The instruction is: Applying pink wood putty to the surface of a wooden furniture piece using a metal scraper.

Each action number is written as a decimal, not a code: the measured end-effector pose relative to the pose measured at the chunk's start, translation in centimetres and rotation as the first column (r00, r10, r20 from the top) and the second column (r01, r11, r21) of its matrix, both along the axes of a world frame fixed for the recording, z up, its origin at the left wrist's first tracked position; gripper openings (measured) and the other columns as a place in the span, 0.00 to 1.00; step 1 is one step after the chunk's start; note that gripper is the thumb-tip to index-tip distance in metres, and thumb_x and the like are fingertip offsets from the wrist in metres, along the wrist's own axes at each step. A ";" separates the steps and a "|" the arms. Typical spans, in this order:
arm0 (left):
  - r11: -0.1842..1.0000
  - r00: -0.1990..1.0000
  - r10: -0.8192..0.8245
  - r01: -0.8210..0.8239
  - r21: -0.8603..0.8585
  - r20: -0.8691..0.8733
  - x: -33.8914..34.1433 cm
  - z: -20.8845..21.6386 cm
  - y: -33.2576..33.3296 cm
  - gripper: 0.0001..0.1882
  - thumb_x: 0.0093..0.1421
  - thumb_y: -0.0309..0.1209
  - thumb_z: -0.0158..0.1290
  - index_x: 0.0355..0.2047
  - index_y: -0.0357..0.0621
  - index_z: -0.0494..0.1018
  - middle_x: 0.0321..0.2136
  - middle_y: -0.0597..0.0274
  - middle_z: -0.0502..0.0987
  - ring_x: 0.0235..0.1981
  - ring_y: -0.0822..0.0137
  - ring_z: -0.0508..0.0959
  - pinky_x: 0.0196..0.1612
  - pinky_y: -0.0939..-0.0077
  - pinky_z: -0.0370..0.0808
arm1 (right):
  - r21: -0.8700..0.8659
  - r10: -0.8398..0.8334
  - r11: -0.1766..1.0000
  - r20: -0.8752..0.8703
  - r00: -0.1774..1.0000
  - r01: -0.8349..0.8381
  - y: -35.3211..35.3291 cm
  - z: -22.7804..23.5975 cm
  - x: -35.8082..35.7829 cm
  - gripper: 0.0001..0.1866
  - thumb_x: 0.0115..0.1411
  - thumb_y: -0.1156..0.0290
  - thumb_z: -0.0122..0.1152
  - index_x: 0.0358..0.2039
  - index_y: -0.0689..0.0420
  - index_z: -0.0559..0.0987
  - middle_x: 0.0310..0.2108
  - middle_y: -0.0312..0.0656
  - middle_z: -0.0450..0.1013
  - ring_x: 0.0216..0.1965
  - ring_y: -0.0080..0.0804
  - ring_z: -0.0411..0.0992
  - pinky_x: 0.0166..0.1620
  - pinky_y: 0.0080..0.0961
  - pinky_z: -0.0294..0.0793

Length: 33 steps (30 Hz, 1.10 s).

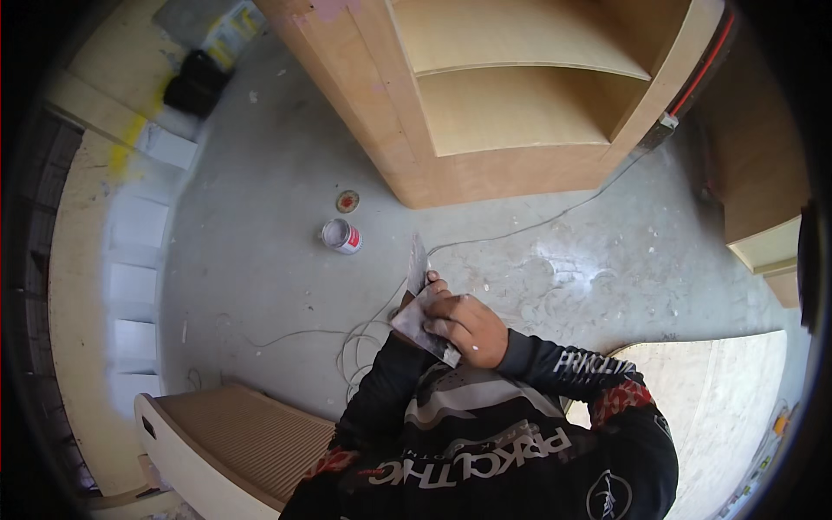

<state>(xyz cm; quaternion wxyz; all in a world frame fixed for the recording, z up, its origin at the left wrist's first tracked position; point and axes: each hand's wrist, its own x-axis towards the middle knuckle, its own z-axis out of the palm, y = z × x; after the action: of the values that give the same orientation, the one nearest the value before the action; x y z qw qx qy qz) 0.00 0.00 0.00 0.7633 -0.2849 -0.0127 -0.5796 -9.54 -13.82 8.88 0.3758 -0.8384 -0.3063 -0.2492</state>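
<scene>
Close in front of my chest, my right hand (472, 328) is closed around a flat, grey-smeared putty scraper (414, 319), its blade spread toward the left. Behind that blade is my left hand (436, 283), mostly hidden, with a few fingertips showing. A second putty scraper (418, 263) rises from the left hand, its blade pointing away from me. The two scrapers overlap in this view; I cannot tell whether they touch. Farther off on the floor stands an open tin (341, 237) with greyish filler in it. Its round lid (347, 202) lies just beyond.
A wooden cabinet (511, 178) with shelves stands ahead. A thin cable (520, 230) runs over the grey floor and coils near my left arm. A ribbed curved panel (251, 433) is at lower left, a pale board (719, 381) at right. A dark bucket-like object (199, 84) sits far left.
</scene>
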 end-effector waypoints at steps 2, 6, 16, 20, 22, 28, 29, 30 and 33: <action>0.529 0.661 0.030 -0.647 0.549 0.750 -2.3 3.7 0.2 0.15 0.61 0.39 0.53 0.42 0.44 0.66 0.31 0.63 0.69 0.31 0.70 0.71 0.34 0.76 0.70 | 0.189 -0.123 0.974 -0.034 0.992 0.127 0.5 0.9 0.1 0.27 0.44 0.82 0.62 0.48 0.60 0.71 0.46 0.53 0.70 0.45 0.54 0.70 0.46 0.41 0.72; 0.641 0.957 -0.082 -0.164 0.750 0.279 1.2 1.7 5.8 0.09 0.66 0.37 0.48 0.35 0.46 0.68 0.19 0.67 0.67 0.15 0.75 0.66 0.16 0.82 0.63 | 0.247 -0.106 0.953 -0.261 0.959 0.173 -1.0 -3.0 4.3 0.32 0.36 0.85 0.61 0.48 0.60 0.71 0.45 0.52 0.68 0.47 0.56 0.66 0.50 0.42 0.69; 0.701 0.985 0.169 -0.099 0.707 -0.030 -0.1 1.1 8.8 0.08 0.66 0.33 0.47 0.33 0.41 0.71 0.19 0.68 0.70 0.16 0.75 0.69 0.17 0.82 0.65 | 0.099 -0.119 0.986 -0.159 0.980 0.135 1.6 0.1 2.7 0.27 0.46 0.78 0.62 0.50 0.60 0.73 0.46 0.50 0.71 0.42 0.49 0.72 0.45 0.37 0.73; 0.502 0.985 0.055 -0.170 0.848 0.164 -0.6 3.8 6.6 0.12 0.68 0.40 0.46 0.30 0.48 0.69 0.14 0.70 0.65 0.11 0.76 0.64 0.14 0.82 0.60 | 0.045 -0.132 0.989 -0.155 0.979 0.140 2.8 -0.5 3.7 0.26 0.46 0.76 0.61 0.50 0.59 0.73 0.47 0.51 0.71 0.45 0.51 0.72 0.46 0.39 0.74; 0.357 0.957 -0.045 -0.252 0.899 0.286 -0.9 6.0 5.5 0.15 0.70 0.44 0.46 0.28 0.52 0.68 0.11 0.72 0.62 0.08 0.77 0.60 0.12 0.82 0.56 | 0.149 -0.279 0.931 -0.298 0.913 0.333 1.3 -3.6 6.5 0.20 0.50 0.79 0.59 0.47 0.60 0.73 0.43 0.53 0.72 0.42 0.56 0.72 0.42 0.42 0.74; 0.072 0.915 -0.035 -0.398 0.915 0.401 -0.1 8.2 4.9 0.16 0.70 0.48 0.46 0.33 0.51 0.71 0.17 0.70 0.68 0.15 0.76 0.67 0.16 0.82 0.62 | 0.075 -0.442 0.860 -0.383 0.811 0.505 -2.4 -3.5 6.7 0.21 0.50 0.83 0.58 0.47 0.59 0.72 0.46 0.51 0.72 0.44 0.52 0.71 0.43 0.41 0.72; -0.194 0.890 0.017 -0.443 0.875 0.455 0.2 9.0 4.3 0.16 0.70 0.48 0.45 0.34 0.50 0.71 0.21 0.69 0.70 0.19 0.75 0.72 0.19 0.81 0.67 | 0.077 -0.444 0.858 -0.389 0.807 0.509 -2.0 -2.1 5.5 0.21 0.50 0.83 0.58 0.47 0.59 0.72 0.46 0.51 0.72 0.44 0.52 0.71 0.43 0.41 0.72; 0.328 0.888 0.093 -0.454 0.828 0.450 1.2 4.0 9.0 0.15 0.70 0.46 0.46 0.40 0.48 0.71 0.26 0.68 0.73 0.27 0.73 0.76 0.29 0.79 0.73 | 0.089 -0.304 0.935 -0.299 0.905 0.344 -1.3 -0.4 4.4 0.22 0.48 0.82 0.59 0.47 0.59 0.72 0.48 0.51 0.72 0.45 0.50 0.71 0.44 0.40 0.72; 0.074 0.840 0.040 -0.542 0.837 0.541 0.9 1.5 7.9 0.15 0.70 0.44 0.47 0.43 0.46 0.71 0.27 0.67 0.74 0.30 0.71 0.76 0.34 0.77 0.74 | 0.060 -0.093 0.993 -0.117 0.989 0.100 0.9 2.0 2.2 0.25 0.44 0.83 0.58 0.47 0.59 0.72 0.52 0.51 0.71 0.46 0.46 0.72 0.46 0.40 0.71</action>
<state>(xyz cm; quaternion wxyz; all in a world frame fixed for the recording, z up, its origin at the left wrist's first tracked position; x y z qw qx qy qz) 0.93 7.94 1.46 0.8412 0.4085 0.1606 -0.3159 -7.33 -12.91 10.86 0.4073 -0.8524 -0.2350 -0.2287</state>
